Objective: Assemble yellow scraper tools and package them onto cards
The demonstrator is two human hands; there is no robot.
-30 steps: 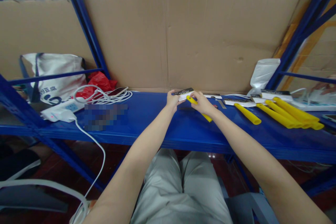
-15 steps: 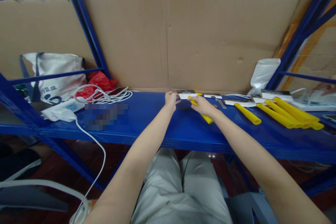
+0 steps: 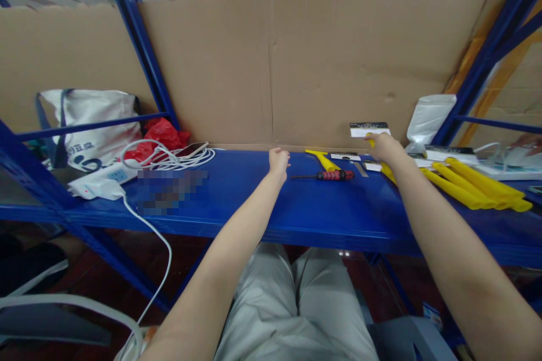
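Note:
My left hand [image 3: 278, 161] hovers over the blue shelf top, fingers curled in loosely with nothing visible in them. Farther right, my right hand [image 3: 386, 148] grips a yellow-handled scraper [image 3: 371, 141], mostly hidden by the fingers. A black-and-white card [image 3: 369, 129] covers its far end, raised above the shelf. Between my hands lies a red-and-black screwdriver [image 3: 336, 175], its shaft pointing left. Just behind it rests another yellow scraper [image 3: 326, 161] with a T-shaped head and no card cover. A small metal blade-like strip [image 3: 361, 169] lies to the right of the screwdriver.
Several yellow handles [image 3: 478, 183] with carded ends are piled at the right. A white plastic bag [image 3: 429, 121] leans on the cardboard wall [image 3: 322, 62]. White cables [image 3: 186, 158], a power strip [image 3: 105, 177] and a cloth bag [image 3: 97, 118] occupy the left. Another person's hand [image 3: 529, 142] shows at far right.
My right hand has carried the carded yellow scraper rightward, away from my left hand. My left hand has let go of the card and stays nearly in place. The screwdriver is now uncovered.

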